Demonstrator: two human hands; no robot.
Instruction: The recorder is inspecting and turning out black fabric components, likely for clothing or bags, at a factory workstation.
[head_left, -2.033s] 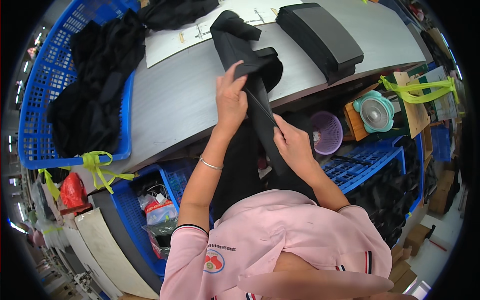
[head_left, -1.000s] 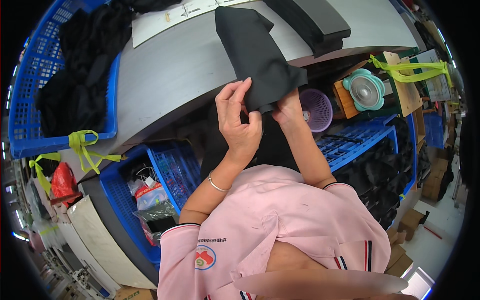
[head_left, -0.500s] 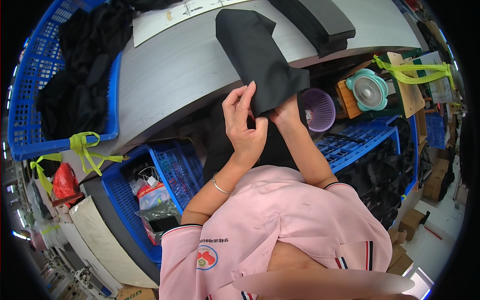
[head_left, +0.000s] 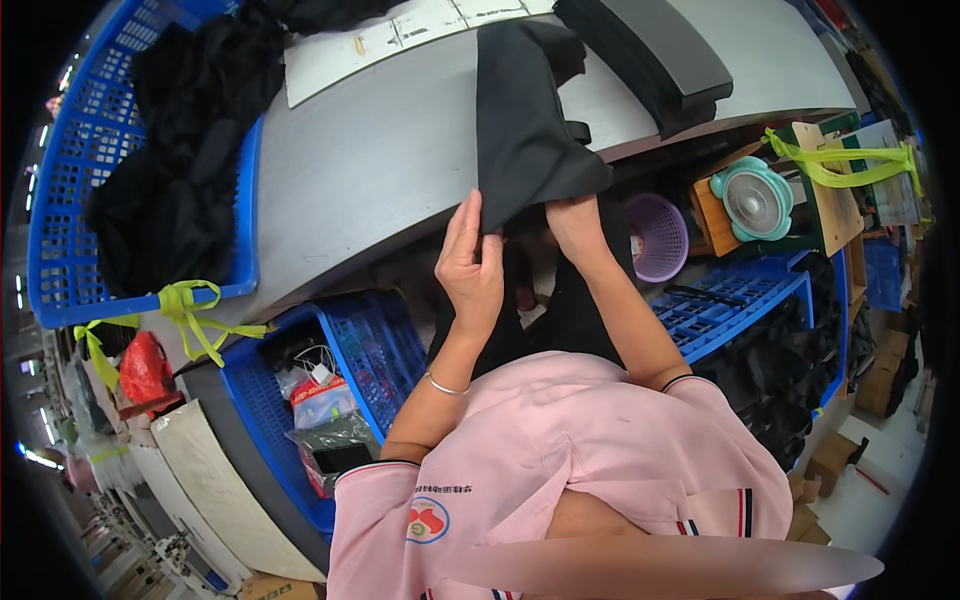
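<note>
Fingers of the left hand (head_left: 468, 262) stand nearly straight and close together, tips pointing toward 12 o'clock, pressed flat against the near hem of the black garment (head_left: 525, 130); the thumb is hidden behind the cloth, so whether it pinches the hem cannot be told. At 3 o'clock from it, the right hand (head_left: 574, 222) is curled shut on the same hem, its fingertips tucked under the fabric and out of sight.

From both hands the garment runs away toward 12 o'clock, lying over the edge of the grey table (head_left: 370, 180), its lower end flaring just above the fingers and hanging off the table edge.

Toward 9 o'clock from the garment a blue basket (head_left: 60, 190) holds a heap of dark clothing (head_left: 180, 180). At 1 o'clock a stack of flat black pieces (head_left: 655, 55) rests on the table. Below the table edge, at 3 o'clock from the right hand, sits a small purple basket (head_left: 660, 238).
</note>
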